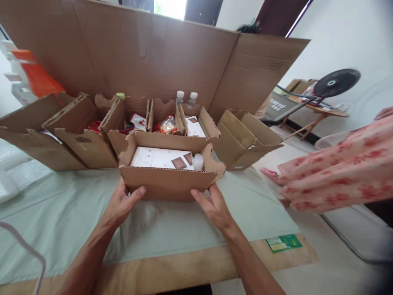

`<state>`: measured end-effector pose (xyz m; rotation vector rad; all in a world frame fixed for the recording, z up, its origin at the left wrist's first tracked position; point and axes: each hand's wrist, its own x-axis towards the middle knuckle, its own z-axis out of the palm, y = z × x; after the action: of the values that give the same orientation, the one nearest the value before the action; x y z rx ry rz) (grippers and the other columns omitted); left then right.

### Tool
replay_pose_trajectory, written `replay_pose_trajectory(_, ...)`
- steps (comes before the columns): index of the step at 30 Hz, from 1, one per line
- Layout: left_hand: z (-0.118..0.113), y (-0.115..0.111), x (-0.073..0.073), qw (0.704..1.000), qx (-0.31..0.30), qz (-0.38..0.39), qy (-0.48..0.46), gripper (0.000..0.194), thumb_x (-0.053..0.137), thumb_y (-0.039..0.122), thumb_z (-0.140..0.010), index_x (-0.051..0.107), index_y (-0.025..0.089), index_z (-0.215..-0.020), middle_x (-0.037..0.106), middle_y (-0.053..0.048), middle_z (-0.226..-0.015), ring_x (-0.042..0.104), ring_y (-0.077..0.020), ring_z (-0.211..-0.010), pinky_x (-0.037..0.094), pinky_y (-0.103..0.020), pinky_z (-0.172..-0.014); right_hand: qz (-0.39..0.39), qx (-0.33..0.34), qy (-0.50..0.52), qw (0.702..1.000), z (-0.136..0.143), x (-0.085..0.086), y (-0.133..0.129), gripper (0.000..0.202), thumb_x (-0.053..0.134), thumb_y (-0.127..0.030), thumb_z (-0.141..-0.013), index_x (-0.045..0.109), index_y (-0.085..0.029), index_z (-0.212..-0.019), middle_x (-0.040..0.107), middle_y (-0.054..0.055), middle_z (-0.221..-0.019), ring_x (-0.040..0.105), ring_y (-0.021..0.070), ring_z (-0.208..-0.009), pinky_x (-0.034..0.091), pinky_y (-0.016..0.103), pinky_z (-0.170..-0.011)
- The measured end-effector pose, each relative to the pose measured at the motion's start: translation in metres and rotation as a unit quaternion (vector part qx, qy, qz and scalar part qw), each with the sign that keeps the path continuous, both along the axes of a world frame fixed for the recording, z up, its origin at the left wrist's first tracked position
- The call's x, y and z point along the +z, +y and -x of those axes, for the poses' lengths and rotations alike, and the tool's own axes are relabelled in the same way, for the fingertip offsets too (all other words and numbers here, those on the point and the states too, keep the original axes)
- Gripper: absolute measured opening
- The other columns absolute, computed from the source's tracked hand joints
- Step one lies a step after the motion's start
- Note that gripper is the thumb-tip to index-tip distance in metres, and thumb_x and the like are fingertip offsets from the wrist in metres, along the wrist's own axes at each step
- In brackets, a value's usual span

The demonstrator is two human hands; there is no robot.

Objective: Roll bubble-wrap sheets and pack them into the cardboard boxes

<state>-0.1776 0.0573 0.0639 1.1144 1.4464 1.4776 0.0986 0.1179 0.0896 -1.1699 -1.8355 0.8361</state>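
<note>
Open-topped brown cardboard box (167, 184), white carton (153, 157) inside, wavy-cut ends.

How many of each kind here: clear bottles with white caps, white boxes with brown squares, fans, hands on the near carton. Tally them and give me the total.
Bottles: 2
Boxes: 2
Fan: 1
Hands: 2
Total: 7

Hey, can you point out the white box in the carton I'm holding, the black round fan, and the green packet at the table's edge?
White box (156, 158): head view, middle of its top face.
Black fan (337, 83): head view, round head.
Green packet (290, 242): head view, right part.
</note>
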Motion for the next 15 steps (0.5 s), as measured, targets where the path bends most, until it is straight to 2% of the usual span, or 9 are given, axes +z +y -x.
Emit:
replay_pose_trajectory(2,-0.008,-0.005,0.000,1.000,0.002,-0.001,-0.019,0.073,0.078,0.060,-0.080,0.056,0.020,-0.136,0.067,-0.013,-0.136,0.060,-0.0323,-0.129,0.049,-0.040,-0.107,-0.007,-0.002,0.001,1.000,0.006,0.004,-0.011,0.042,0.058,-0.052,-0.096,0.062,-0.023,-0.126,0.070,0.013,-0.128,0.064,0.0319,-0.123,0.052,0.049,-0.104)
replay_pose_trajectory(5,-0.011,-0.030,0.001,1.000,0.019,0.011,-0.018,0.067,0.078,0.061,-0.079,0.061,0.021,-0.129,0.070,-0.012,-0.129,0.063,-0.0327,-0.124,0.051,-0.041,-0.103,-0.011,-0.016,-0.019,1.000,0.005,0.008,-0.039,0.037,0.056,-0.049,-0.098,0.064,-0.023,-0.123,0.072,0.012,-0.122,0.066,0.0312,-0.118,0.053,0.048,-0.102)
replay_pose_trajectory(8,0.006,-0.065,0.010,0.998,0.055,0.028,-0.013,0.062,0.079,0.063,-0.076,0.064,0.021,-0.119,0.074,-0.011,-0.118,0.066,-0.0339,-0.116,0.055,-0.042,-0.096,-0.017,-0.004,-0.025,1.000,0.019,0.020,-0.065,0.031,0.056,-0.043,-0.099,0.064,-0.024,-0.122,0.073,0.010,-0.117,0.067,0.0290,-0.115,0.054,0.045,-0.101)
replay_pose_trajectory(11,0.038,-0.085,0.035,0.991,0.126,0.019,0.029,0.058,0.081,0.062,-0.075,0.066,0.021,-0.113,0.075,-0.008,-0.110,0.068,-0.0315,-0.107,0.056,-0.041,-0.092,-0.026,0.041,-0.005,0.999,0.052,0.048,-0.065,0.034,0.057,-0.039,-0.097,0.062,-0.024,-0.127,0.071,0.009,-0.120,0.066,0.0278,-0.115,0.053,0.044,-0.101)
replay_pose_trajectory(13,0.053,-0.080,0.060,0.985,0.157,-0.026,0.068,0.057,0.081,0.060,-0.077,0.066,0.021,-0.116,0.074,-0.006,-0.113,0.066,-0.0288,-0.110,0.053,-0.040,-0.099,-0.034,0.075,0.026,0.996,0.070,0.069,-0.051,0.040,0.060,-0.044,-0.096,0.060,-0.022,-0.129,0.070,0.011,-0.125,0.065,0.0282,-0.116,0.053,0.045,-0.101)
replay_pose_trajectory(15,0.052,-0.064,0.085,0.977,0.167,-0.098,0.090,0.059,0.080,0.060,-0.078,0.065,0.020,-0.118,0.073,-0.006,-0.117,0.065,-0.0273,-0.115,0.050,-0.040,-0.105,-0.057,0.087,0.055,0.993,0.075,0.087,-0.037,0.044,0.061,-0.049,-0.094,0.061,-0.021,-0.127,0.069,0.011,-0.127,0.065,0.0286,-0.117,0.053,0.045,-0.101)
